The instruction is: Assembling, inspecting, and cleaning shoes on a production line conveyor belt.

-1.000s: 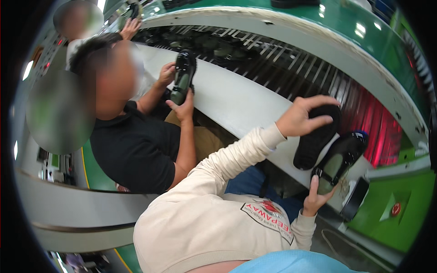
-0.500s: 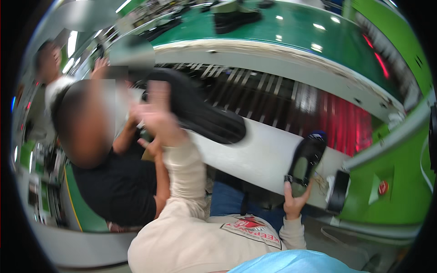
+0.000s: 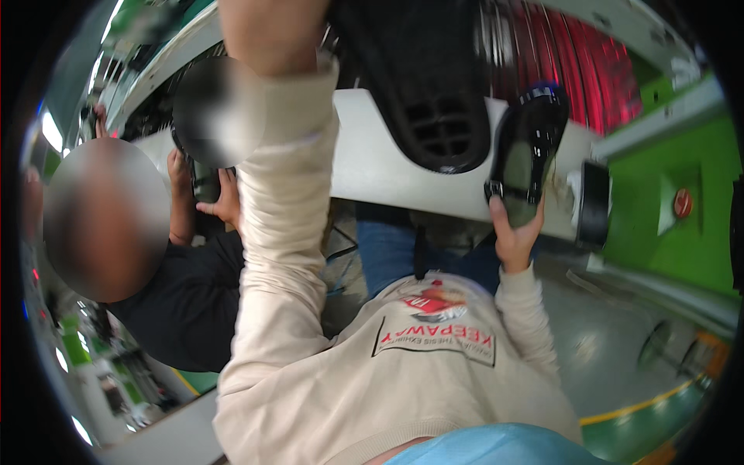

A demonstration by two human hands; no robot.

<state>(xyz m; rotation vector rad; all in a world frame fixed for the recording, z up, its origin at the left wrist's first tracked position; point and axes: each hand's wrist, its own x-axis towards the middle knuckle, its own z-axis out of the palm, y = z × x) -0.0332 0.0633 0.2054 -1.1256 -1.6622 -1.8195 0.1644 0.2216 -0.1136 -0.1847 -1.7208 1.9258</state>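
Observation:
My left hand (image 3: 273, 32) is raised at the top edge, its fingers out of the picture. Beside it a black shoe (image 3: 426, 85) hangs in the air close to me, its ridged sole facing me and its rounded end pointing down; my left hand grips it, though the contact itself is cut off. My right hand (image 3: 518, 239) pinches the heel end of a shiny black strap shoe (image 3: 530, 139). That shoe has a buckled strap and a grey-green insole, and its toe points away, over the white ledge.
The white ledge (image 3: 360, 147) runs along metal rollers (image 3: 573, 62) lit red. At right stand a black block (image 3: 594, 203) and a green machine panel with a red button (image 3: 682, 203). On my left a co-worker in a black top (image 3: 186, 318) handles a dark shoe (image 3: 204, 184).
My left hand has risen to the top edge. The shoe with it has swung right and turned more end-down. My right hand keeps hold of the strap shoe; the view has tipped downward.

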